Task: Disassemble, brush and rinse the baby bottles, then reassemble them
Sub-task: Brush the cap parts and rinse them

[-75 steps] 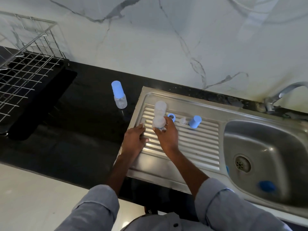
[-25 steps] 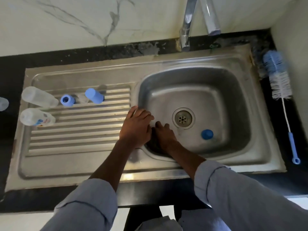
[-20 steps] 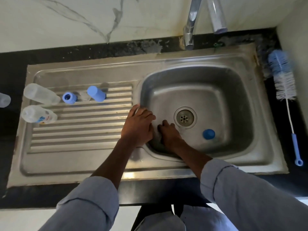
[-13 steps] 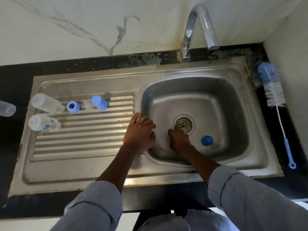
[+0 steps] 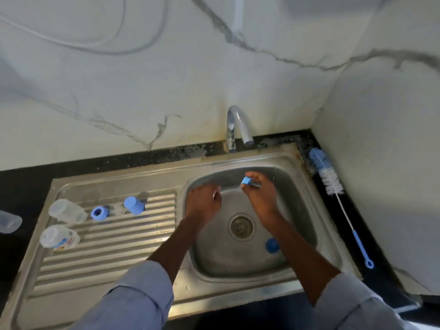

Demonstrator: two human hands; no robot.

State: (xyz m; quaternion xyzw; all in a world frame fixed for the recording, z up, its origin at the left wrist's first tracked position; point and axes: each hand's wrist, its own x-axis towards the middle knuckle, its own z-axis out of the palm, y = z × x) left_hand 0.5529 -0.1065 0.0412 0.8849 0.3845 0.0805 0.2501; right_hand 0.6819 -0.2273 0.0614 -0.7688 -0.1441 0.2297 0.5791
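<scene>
Over a steel sink [image 5: 238, 160] under marble wall: right hand [image 5: 260, 198] pinching blue bottle ring [image 5: 245, 181], left hand [image 5: 203, 203] loosely curled, apparently empty. Bottles [image 5: 66, 210] lying on drainboard. Rinsing stage, seemingly; tap [image 5: 235, 127] needs opening next.

A steel sink [image 5: 307, 210] is set into a black counter [image 5: 21, 184], its ribbed draining board [image 5: 114, 248] to the left of the basin; a round drain [image 5: 241, 226] sits in the basin floor; a chrome tap [image 5: 235, 126] rises behind it against a veined white marble wall [image 5: 119, 79].
</scene>
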